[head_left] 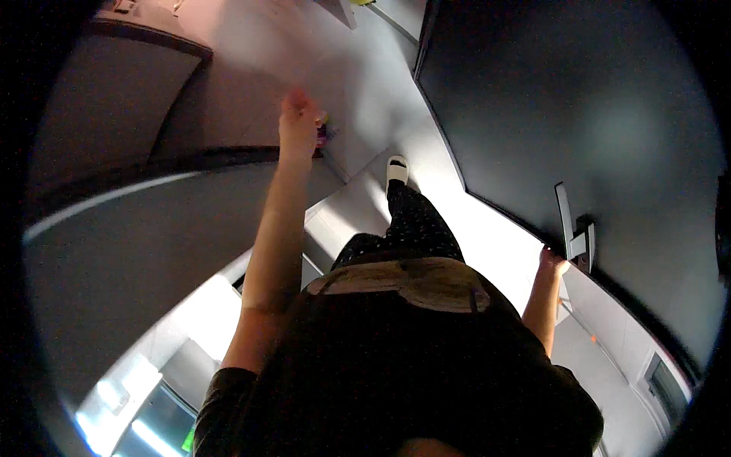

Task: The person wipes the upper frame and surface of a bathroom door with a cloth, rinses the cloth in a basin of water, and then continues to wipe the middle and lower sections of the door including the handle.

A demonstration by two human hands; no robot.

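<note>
My left hand (pixel 298 126) is stretched out ahead on the left, with its fingers curled in. A small purple, pink and yellow item (pixel 323 132) shows at its right side and seems to be held there. The hand covers most of it, so its kind cannot be made out. On the right, my right hand (pixel 553 261) grips the edge of a dark door (pixel 518 122), close beside its silver lever handle (pixel 565 221). Some of those fingers are hidden by the door's edge.
A dark door or panel (pixel 137 228) with a pale edge stands close on my left. Pale floor (pixel 365 84) stretches ahead, and my foot in a white slipper (pixel 397 169) stands on it. Behind me on the left are bright lights and a glass pane (pixel 164 415).
</note>
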